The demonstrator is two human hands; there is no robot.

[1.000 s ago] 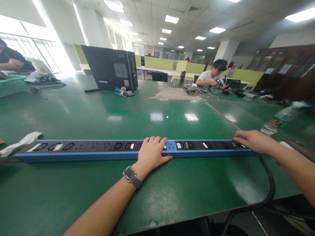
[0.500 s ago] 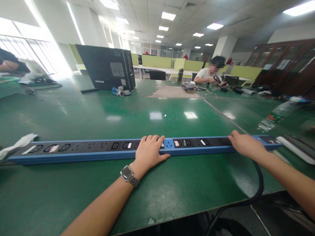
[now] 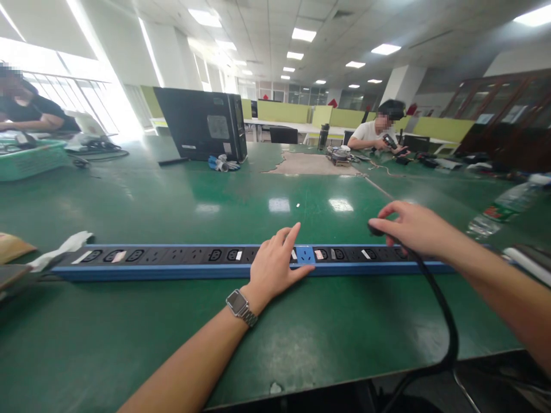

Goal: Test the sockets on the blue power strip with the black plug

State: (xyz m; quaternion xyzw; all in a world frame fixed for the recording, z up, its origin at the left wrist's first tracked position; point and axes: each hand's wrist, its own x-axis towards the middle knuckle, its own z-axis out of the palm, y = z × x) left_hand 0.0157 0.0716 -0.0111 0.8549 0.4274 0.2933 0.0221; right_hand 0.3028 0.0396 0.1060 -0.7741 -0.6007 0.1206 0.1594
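Note:
A long blue and black power strip [image 3: 163, 272] with several sockets lies across the green table [image 3: 241, 206]. My left hand [image 3: 278, 258], with a watch on its wrist, rests on the strip's middle beside a blue socket [image 3: 305, 254], fingers spread. Above the strip's right part, my right hand [image 3: 404, 226] grips the plug [image 3: 376, 228] of a thick black power cord [image 3: 443, 310] between thumb and fingers. From there the cord hangs down over the table's front edge.
Farther back stand a black computer case [image 3: 206, 126] and crumpled gloves [image 3: 222, 163]. A green basket [image 3: 34, 163] is at left, a plastic bottle [image 3: 501, 209] at right. One person [image 3: 374, 135] works across the table, another [image 3: 38, 115] sits at far left.
My right hand has risen off the strip's right part and moved left, carrying the cord's plug. My left hand stays on the strip, its fingers lifted a little. The view has shifted slightly left.

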